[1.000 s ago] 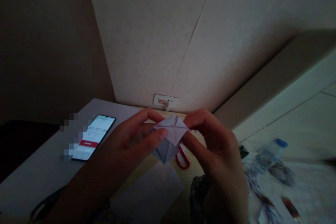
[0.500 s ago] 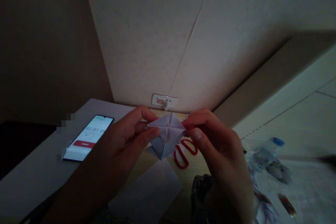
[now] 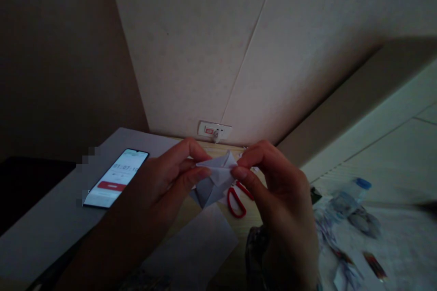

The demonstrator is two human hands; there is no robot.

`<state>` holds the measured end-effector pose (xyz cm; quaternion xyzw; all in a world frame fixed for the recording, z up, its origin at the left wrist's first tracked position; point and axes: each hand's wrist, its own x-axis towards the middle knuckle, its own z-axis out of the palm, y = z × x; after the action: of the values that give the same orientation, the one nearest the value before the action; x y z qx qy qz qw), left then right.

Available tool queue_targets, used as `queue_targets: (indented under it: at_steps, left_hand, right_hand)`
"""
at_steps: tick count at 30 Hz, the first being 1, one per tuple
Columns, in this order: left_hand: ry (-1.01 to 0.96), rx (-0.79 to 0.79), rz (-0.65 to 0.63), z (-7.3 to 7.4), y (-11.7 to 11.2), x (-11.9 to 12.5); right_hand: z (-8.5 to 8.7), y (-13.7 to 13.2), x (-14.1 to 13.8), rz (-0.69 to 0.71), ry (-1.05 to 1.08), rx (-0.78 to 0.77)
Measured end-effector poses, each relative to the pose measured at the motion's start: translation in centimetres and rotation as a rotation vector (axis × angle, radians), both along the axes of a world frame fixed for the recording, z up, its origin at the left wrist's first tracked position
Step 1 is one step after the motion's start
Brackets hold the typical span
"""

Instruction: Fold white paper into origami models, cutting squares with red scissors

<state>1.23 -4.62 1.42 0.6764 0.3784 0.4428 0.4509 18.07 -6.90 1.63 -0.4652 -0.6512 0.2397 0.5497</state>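
Observation:
A small folded paper [image 3: 218, 175], whitish with creased triangular flaps, is held up between both hands above the wooden table. My left hand [image 3: 174, 173] pinches its left corner between thumb and fingers. On the opposite corner, my right hand [image 3: 273, 182] closes thumb and forefinger. Behind and below the folded paper lie red-handled scissors [image 3: 236, 204], partly covered by the right hand. A flat white sheet of paper [image 3: 201, 245] rests on the table nearer to me, its lower part in shadow.
To the left, a phone [image 3: 118, 177] showing a timer lies on a pale surface [image 3: 44, 227]. A wall socket [image 3: 214, 131] with a plug is at the back. Lower right, a blue-capped bottle [image 3: 348, 198] lies among loose clutter on a white cloth [image 3: 406, 245].
The folded paper's top has flattened and its right corner has drawn inward. My right thumb and forefinger have moved slightly left, pressing together on that corner.

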Motion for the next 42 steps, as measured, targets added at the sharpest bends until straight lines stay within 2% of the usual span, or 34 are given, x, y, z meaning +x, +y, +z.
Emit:
queue_targets:
  at_steps: [4,7,14,18,25,30,36,41,42]
  left_hand:
    - [0.056,0.011,0.079,0.1,-0.3,0.0]
    - [0.161,0.076,0.124,0.1,-0.3,0.0]
    - [0.153,0.167,0.178,0.2,-0.4,-0.3]
    - [0.176,0.231,0.143,0.2,-0.4,-0.3]
    - [0.083,0.187,0.145,-0.5,-0.1,0.2]
    - [0.023,0.207,0.199,-0.2,0.2,0.0]
    - [0.135,0.155,0.213,0.6,0.0,-0.4]
    - [0.207,0.142,0.332,0.9,-0.4,-0.4]
    - [0.200,0.141,0.325,0.8,-0.4,-0.4]
  right_hand:
    - [0.1,-0.1,-0.3,-0.057,-0.063,0.068]
    - [0.2,0.0,-0.3,-0.083,-0.105,0.095]
    - [0.4,-0.2,-0.5,-0.040,-0.153,0.108]
    - [0.3,-0.2,-0.7,-0.035,-0.141,0.088]
    - [0.2,-0.3,-0.9,-0.063,-0.124,0.083]
    - [0.2,-0.6,-1.2,-0.093,-0.151,0.095]
    - [0.3,-0.3,-1.0,-0.030,-0.154,0.079]
    - [0.5,-0.3,-1.0,0.010,-0.133,0.041]
    - [0.6,-0.4,-1.1,0.012,-0.132,0.027]
